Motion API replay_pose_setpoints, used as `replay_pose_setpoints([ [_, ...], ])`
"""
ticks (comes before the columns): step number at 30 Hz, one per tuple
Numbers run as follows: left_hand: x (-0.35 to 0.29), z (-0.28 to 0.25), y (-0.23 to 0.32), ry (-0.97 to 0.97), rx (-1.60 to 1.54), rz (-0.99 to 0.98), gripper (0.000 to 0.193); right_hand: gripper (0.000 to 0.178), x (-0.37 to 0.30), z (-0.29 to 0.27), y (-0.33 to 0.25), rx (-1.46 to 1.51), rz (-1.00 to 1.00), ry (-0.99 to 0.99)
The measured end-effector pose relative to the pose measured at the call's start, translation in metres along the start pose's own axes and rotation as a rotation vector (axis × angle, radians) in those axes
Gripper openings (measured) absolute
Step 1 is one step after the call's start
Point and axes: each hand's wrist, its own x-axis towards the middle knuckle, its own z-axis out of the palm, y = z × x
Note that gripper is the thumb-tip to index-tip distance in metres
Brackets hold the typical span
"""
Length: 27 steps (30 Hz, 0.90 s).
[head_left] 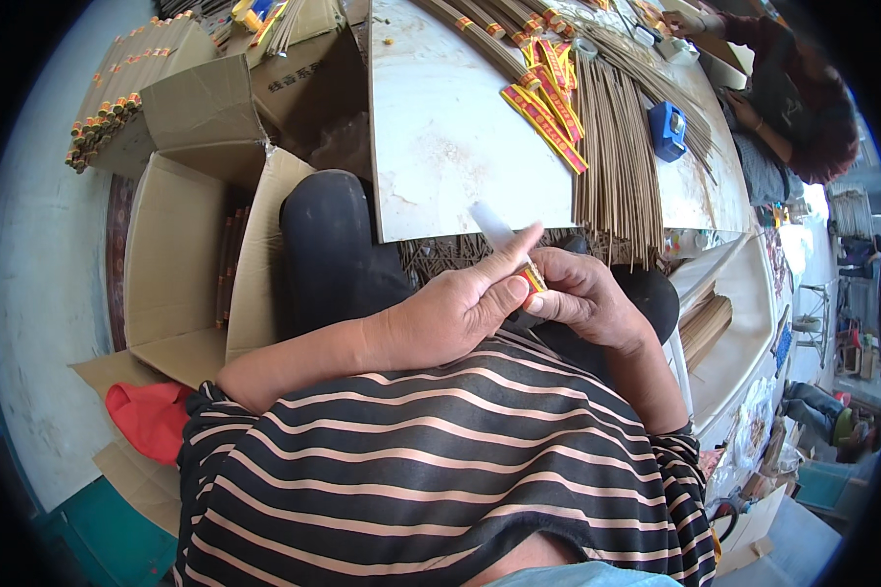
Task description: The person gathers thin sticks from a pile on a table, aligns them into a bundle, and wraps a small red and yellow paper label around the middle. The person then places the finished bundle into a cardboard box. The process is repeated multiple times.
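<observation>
My left hand [455, 308] and my right hand [587, 298] meet in front of my chest over my lap. Both pinch a small red and yellow paper label [533, 279] between their fingertips. A pale strip of clear tape or backing [491, 225] stands up from my left thumb and forefinger. More red and yellow labels [548, 112] lie on the white table [440, 137] ahead, beside a wide spread of thin brown incense sticks [617, 147]. Banded bundles of sticks [489, 34] lie at the table's far edge.
A blue tape dispenser [668, 129] rests on the sticks. Open cardboard boxes [181, 245] stand at my left, one with bundled sticks [117, 93]. A red cloth [152, 416] lies on the floor. Another person [793, 108] sits across the table at the upper right.
</observation>
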Motion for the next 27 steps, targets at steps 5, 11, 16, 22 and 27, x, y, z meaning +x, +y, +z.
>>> replay_pose_setpoints([
  [5, 0.001, 0.001, 0.000, 0.033, 0.016, -0.008, 0.077, 0.027, 0.002, -0.004, -0.006, 0.093, 0.069, -0.065],
  [11, -0.001, 0.000, 0.003, 0.080, -0.019, -0.053, 0.080, 0.036, 0.002, 0.002, -0.006, 0.322, 0.155, 0.043],
  [16, -0.002, 0.000, 0.000, 0.105, -0.080, -0.036, 0.083, 0.043, 0.001, 0.009, -0.008, 0.257, 0.064, 0.176],
  [22, -0.002, -0.001, 0.005, 0.118, -0.052, -0.057, 0.081, 0.023, -0.004, 0.019, -0.008, 0.204, 0.170, 0.353],
  [27, -0.002, -0.002, 0.009, 0.124, -0.058, -0.068, 0.079, 0.021, -0.007, 0.023, -0.008, 0.145, 0.184, 0.389],
])
